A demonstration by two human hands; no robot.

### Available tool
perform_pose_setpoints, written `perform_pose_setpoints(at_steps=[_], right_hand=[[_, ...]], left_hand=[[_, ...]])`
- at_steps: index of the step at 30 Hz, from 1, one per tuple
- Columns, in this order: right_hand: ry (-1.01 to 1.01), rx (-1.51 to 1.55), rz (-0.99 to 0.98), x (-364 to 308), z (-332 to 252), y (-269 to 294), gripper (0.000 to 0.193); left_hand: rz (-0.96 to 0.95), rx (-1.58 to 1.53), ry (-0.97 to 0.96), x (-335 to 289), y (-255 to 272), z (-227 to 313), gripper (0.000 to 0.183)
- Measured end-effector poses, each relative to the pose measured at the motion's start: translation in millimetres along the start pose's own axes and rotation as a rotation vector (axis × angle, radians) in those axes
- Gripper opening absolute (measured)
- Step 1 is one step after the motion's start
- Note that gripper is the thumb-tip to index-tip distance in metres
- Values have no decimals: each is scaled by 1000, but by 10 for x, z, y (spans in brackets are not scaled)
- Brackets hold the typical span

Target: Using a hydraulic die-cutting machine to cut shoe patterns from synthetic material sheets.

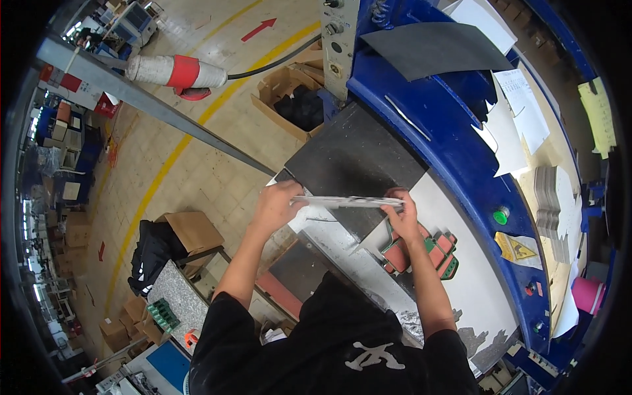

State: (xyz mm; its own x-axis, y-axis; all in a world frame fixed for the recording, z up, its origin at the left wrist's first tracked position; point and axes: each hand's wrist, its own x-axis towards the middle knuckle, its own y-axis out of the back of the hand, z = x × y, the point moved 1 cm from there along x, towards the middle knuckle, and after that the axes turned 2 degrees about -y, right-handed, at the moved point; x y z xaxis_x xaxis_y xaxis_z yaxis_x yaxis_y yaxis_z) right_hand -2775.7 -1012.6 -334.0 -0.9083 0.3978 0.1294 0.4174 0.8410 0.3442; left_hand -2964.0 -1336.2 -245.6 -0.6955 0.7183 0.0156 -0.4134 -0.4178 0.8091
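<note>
The black shirt (309,329) is closest, with both forearms reaching past it. The thin pale sheets (352,201) are held up nearly edge-on over the black mat (352,155) and the near part of the desk (461,230). The left hand (280,201) pinches their left end; the right hand (403,209) pinches the right end, thumb toward the wearer. Blur hides the exact finger contact and how many layers there are.

They look light and fairly stiff, likely to bow a little if squeezed endwise, and loose layers could slide on each other. Both short ends, gripped across the full thickness, seem the best hold. Red-and-green blocks (431,253) lie beside the right forearm.
</note>
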Motion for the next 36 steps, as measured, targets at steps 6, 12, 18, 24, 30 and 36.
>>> perform_pose_setpoints(at_steps=[6,12,18,24,30,36], right_hand=[[185,-262,0,141,-167,38,36],[81,-69,47,87,-94,-171,35],[123,-17,133,121,-132,-159,35],[184,-296,285,111,-187,-126,20],[203,-269,264,74,10,36,38],[38,176,190,93,-91,-194,41]], left_hand=[[354,-437,-37,143,78,47,42],[115,-922,93,67,-77,-640,10],[565,-533,-127,512,911,267,16],[38,139,-602,1473,755,1680,19],[-4,-137,-826,1621,293,2001,75],[-486,-365,-379,1284,175,369,96]])
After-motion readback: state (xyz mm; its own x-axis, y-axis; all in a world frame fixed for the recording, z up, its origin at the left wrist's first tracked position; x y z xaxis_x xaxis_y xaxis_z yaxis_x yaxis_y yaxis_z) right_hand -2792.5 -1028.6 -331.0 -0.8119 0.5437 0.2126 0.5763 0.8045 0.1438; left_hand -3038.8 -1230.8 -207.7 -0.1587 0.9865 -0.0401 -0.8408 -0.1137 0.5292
